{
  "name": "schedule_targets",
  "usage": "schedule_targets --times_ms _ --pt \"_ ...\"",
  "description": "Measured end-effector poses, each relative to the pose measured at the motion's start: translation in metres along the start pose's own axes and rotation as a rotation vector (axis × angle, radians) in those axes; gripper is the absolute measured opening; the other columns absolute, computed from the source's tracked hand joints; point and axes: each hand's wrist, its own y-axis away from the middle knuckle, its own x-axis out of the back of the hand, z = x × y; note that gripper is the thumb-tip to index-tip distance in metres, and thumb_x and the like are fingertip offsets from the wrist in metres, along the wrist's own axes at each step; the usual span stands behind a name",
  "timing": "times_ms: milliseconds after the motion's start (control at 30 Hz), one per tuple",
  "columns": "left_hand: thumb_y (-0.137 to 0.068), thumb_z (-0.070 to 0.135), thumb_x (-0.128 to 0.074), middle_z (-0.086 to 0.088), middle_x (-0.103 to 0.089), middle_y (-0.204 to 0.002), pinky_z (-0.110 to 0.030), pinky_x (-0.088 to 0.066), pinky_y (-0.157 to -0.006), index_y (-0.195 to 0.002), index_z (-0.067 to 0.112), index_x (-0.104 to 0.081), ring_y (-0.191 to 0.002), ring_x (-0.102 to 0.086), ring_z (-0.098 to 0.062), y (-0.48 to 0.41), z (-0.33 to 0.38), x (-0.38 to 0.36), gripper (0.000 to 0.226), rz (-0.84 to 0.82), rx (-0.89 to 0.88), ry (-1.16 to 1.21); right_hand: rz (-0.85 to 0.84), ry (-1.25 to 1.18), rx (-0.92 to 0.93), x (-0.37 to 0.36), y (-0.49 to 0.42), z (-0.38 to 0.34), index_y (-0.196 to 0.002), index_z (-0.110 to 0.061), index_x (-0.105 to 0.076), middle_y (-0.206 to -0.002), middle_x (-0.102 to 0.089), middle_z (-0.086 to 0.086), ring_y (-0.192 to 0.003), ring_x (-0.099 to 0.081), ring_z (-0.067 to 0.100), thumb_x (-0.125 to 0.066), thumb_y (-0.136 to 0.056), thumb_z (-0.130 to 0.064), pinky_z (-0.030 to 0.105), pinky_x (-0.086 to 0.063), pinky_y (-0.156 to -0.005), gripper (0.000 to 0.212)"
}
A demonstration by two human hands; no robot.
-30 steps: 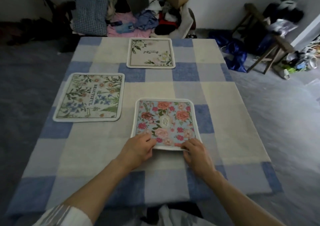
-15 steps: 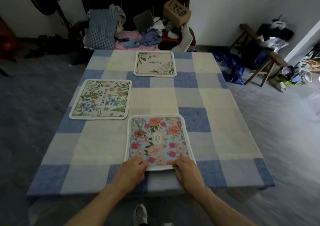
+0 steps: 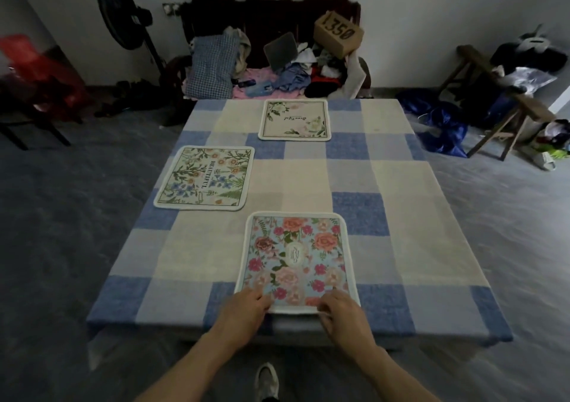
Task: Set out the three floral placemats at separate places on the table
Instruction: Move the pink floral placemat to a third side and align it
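Observation:
Three floral placemats lie apart on the blue-and-cream checked table (image 3: 401, 216). A blue placemat with pink roses (image 3: 296, 259) lies at the near edge. My left hand (image 3: 243, 312) holds its near left corner and my right hand (image 3: 342, 312) holds its near right corner, fingers curled over the white border. A cream placemat with green leaves and the word BEAUTIFUL (image 3: 205, 177) lies on the left side. A beige placemat with white flowers (image 3: 294, 119) lies at the far edge.
A bench piled with clothes, a checked cushion and a cardboard box (image 3: 339, 35) stands behind the table. A standing fan (image 3: 123, 22) is at the back left, a wooden stool (image 3: 499, 99) with bags at the right. My shoe (image 3: 266, 381) shows below the table edge.
The view has pulled back from the table. The rose placemat has slid toward the near edge with both hands still on its near corners.

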Motion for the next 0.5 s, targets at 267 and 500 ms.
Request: schedule_targets --times_ms 267,500 --pt "-0.093 0.028 -0.049 0.000 -0.060 -0.115 -0.031 -0.051 -0.084 -0.106 0.024 -0.059 -0.099 -0.057 -0.018 0.008 -0.011 -0.004 0.017 -0.048 0.065 0.060 0.026 -0.144 -0.085 0.019 -0.002 0.006 -0.127 -0.029 -0.052 -0.123 -0.055 -0.007 -0.104 -0.057 0.008 -0.068 -0.084 -0.046 0.029 -0.051 -0.093 0.049" --pt "-0.092 0.039 -0.048 0.006 -0.061 -0.109 -0.029 -0.050 -0.080 -0.107 0.030 -0.062 -0.095 -0.055 -0.013 0.006 -0.026 -0.007 0.023 0.047 0.072 0.053 0.099 -0.176 -0.230 0.010 0.005 0.025 -0.123 -0.026 -0.053 -0.124 -0.056 -0.001 -0.113 -0.052 0.014 -0.066 -0.086 -0.044 0.029 -0.044 -0.097 0.043"
